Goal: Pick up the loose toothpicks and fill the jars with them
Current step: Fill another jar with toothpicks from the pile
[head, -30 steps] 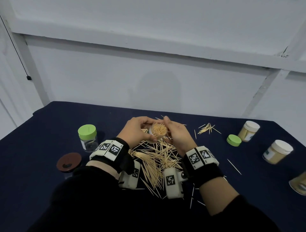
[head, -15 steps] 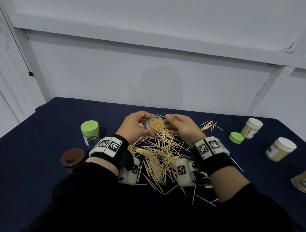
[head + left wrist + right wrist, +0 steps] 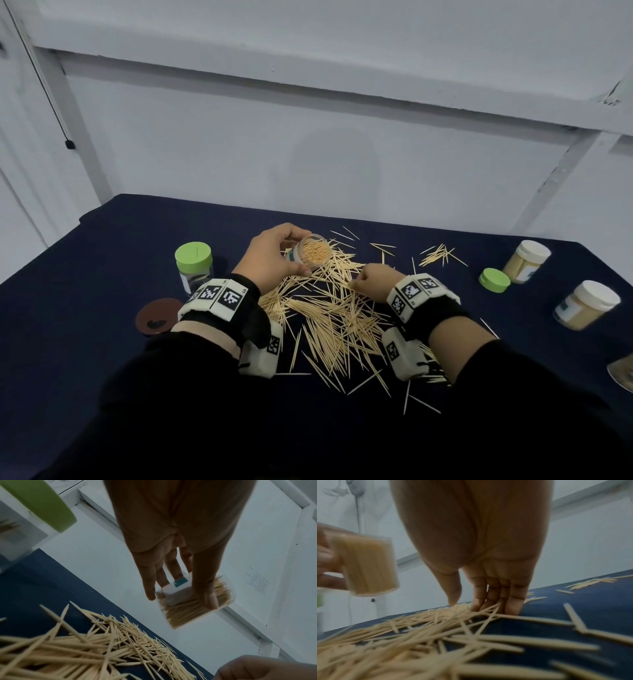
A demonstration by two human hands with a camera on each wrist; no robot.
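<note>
A clear jar (image 3: 313,255) packed with toothpicks is held tilted above the table, mouth toward me, by my left hand (image 3: 295,255). In the left wrist view the thumb and fingers of the left hand (image 3: 180,597) wrap round the jar (image 3: 192,601). A big pile of loose toothpicks (image 3: 329,308) lies on the dark blue cloth between my wrists. My right hand (image 3: 359,279) reaches down onto the pile's far right side. In the right wrist view the right hand (image 3: 469,604) has straight fingers touching the toothpicks (image 3: 419,635), thumb slightly apart; the jar (image 3: 366,566) hangs at the left.
A green-lidded jar (image 3: 193,265) and a brown lid (image 3: 158,314) sit at the left. At the right lie a loose green lid (image 3: 494,280), two white-lidded jars (image 3: 527,262) (image 3: 585,305), and another jar at the edge (image 3: 621,375). A small toothpick bunch (image 3: 440,255) lies far right.
My right hand has left the jar's mouth and dropped onto the toothpick pile. The left hand keeps holding the jar, now a little apart from the right hand.
</note>
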